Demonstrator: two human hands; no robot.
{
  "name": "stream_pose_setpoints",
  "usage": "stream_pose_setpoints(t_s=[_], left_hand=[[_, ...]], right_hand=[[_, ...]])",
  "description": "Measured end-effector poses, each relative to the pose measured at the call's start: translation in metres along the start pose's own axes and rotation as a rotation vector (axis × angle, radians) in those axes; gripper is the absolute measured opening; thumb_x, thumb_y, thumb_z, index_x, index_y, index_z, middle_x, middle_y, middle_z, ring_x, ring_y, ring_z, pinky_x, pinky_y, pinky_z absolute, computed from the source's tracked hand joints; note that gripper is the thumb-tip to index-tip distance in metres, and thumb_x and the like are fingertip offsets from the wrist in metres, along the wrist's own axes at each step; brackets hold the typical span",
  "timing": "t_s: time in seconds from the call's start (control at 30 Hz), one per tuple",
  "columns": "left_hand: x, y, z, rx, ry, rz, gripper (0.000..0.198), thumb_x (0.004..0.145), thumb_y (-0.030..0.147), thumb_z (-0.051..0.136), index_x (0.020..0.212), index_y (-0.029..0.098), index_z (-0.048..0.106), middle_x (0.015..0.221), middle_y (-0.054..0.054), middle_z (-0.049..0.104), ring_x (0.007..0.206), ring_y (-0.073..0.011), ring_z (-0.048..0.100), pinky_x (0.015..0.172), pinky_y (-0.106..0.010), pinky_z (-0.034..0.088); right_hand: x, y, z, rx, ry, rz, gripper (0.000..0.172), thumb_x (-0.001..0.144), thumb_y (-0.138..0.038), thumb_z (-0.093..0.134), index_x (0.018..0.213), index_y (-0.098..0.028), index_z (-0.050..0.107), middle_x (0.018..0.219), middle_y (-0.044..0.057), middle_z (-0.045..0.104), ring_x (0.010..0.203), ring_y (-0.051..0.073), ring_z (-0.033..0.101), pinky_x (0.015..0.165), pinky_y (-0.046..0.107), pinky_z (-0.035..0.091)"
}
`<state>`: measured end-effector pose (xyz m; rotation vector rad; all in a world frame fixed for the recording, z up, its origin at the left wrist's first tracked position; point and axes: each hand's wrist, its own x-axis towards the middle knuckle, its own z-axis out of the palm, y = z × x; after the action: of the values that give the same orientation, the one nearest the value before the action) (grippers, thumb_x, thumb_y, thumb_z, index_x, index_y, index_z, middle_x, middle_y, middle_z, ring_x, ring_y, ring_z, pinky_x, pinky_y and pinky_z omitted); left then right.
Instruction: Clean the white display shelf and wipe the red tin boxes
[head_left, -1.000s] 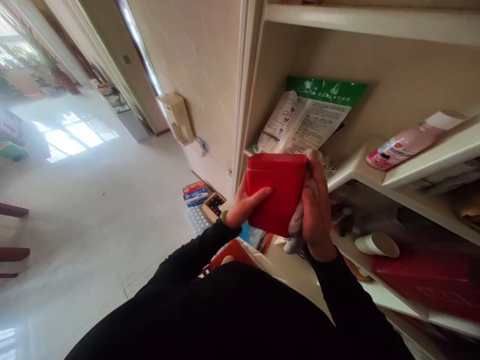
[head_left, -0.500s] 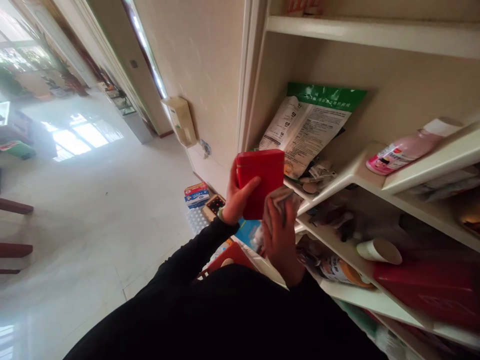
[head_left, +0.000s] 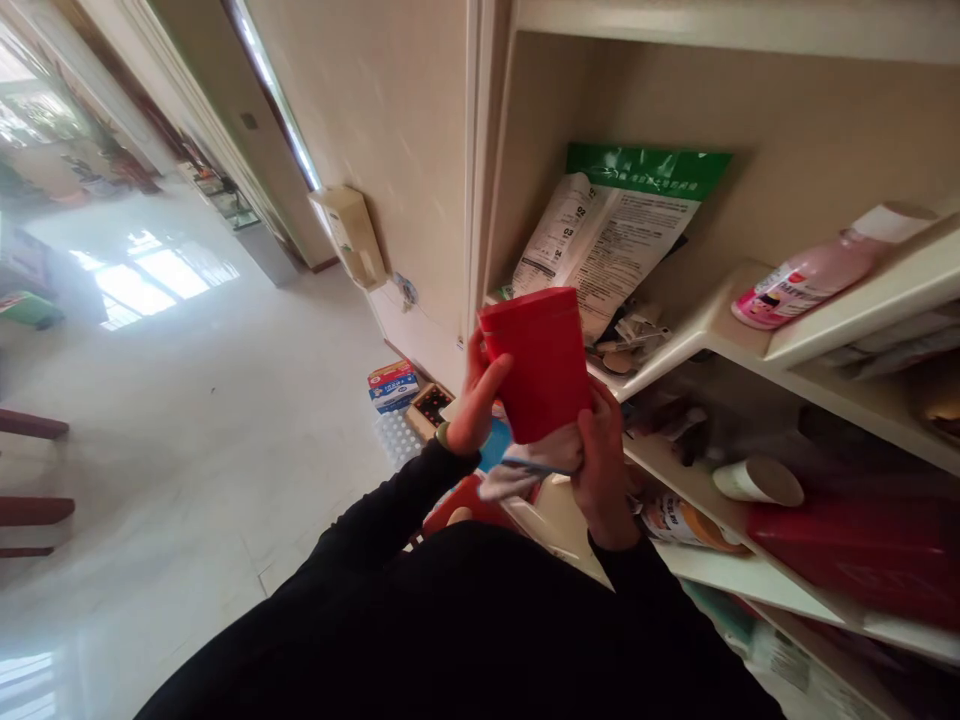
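I hold a red tin box (head_left: 541, 362) up in front of an open shelf unit. My left hand (head_left: 477, 398) grips its left side, thumb across the front face. My right hand (head_left: 600, 468) is closed on a pale cloth (head_left: 529, 468) pressed against the bottom of the tin. Both arms are in black sleeves.
The cream shelf unit (head_left: 750, 345) holds a green and white bag (head_left: 611, 235), a pink bottle (head_left: 806, 282) lying on its side, a paper cup (head_left: 754, 482) and a red box (head_left: 855, 555). Small boxes (head_left: 394, 385) sit on the shiny floor by the wall.
My right hand with the cloth moved from the tin's right side down to its bottom edge. The left hand turned and tilted the tin slightly.
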<state>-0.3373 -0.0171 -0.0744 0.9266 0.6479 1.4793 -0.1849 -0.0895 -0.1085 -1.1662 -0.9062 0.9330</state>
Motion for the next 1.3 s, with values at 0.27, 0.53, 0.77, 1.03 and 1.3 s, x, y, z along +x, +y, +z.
stream_pose_setpoints(t_s=[0.27, 0.53, 0.77, 1.03, 1.3], left_hand=[[0.0, -0.014, -0.019, -0.012, -0.034, -0.034, 0.106, 0.069, 0.074, 0.101, 0.157, 0.029, 0.059, 0.14, -0.01, 0.076, 0.135, -0.0376, 0.072, 0.123, -0.055, 0.058], [-0.01, -0.019, -0.021, -0.01, 0.115, -0.03, 0.096, 0.07, 0.064, 0.103, 0.15, 0.03, 0.063, 0.131, -0.006, 0.079, 0.118, -0.0299, 0.076, 0.111, -0.045, 0.063], [-0.014, -0.017, -0.013, 0.054, 0.183, -0.047, 0.066, 0.076, 0.06, 0.1, 0.125, 0.026, 0.072, 0.113, -0.003, 0.08, 0.118, -0.0268, 0.076, 0.114, -0.041, 0.062], [-0.007, -0.015, -0.023, -0.038, 0.193, 0.012, 0.075, 0.073, 0.06, 0.102, 0.131, 0.027, 0.069, 0.12, -0.002, 0.079, 0.112, -0.0226, 0.074, 0.108, -0.035, 0.059], [0.004, -0.006, -0.033, 0.005, 0.219, 0.084, 0.084, 0.07, 0.06, 0.104, 0.138, 0.03, 0.067, 0.119, -0.001, 0.078, 0.108, -0.0228, 0.073, 0.103, -0.035, 0.06]], right_hand=[[0.007, 0.007, -0.027, -0.265, -0.121, -0.061, 0.068, 0.107, -0.074, 0.061, 0.153, -0.024, 0.066, 0.164, 0.015, 0.067, 0.15, 0.031, 0.067, 0.125, 0.05, 0.058], [0.008, -0.023, -0.025, -0.586, -0.029, -0.598, 0.067, 0.113, -0.054, 0.057, 0.171, -0.02, 0.05, 0.167, 0.022, 0.061, 0.153, 0.038, 0.064, 0.129, 0.067, 0.052], [0.025, -0.018, 0.03, -0.96, -0.391, -0.893, 0.08, 0.117, -0.039, 0.044, 0.189, -0.021, 0.015, 0.189, 0.02, 0.033, 0.173, 0.046, 0.037, 0.139, 0.081, 0.027], [0.043, -0.033, 0.046, -0.88, -0.362, -0.865, 0.076, 0.119, -0.035, 0.039, 0.189, -0.023, 0.012, 0.194, 0.015, 0.022, 0.18, 0.039, 0.025, 0.144, 0.075, 0.025], [0.03, -0.013, 0.038, -0.913, -0.414, -0.856, 0.075, 0.119, -0.031, 0.041, 0.188, -0.018, 0.015, 0.189, 0.023, 0.03, 0.176, 0.042, 0.033, 0.139, 0.072, 0.037]])
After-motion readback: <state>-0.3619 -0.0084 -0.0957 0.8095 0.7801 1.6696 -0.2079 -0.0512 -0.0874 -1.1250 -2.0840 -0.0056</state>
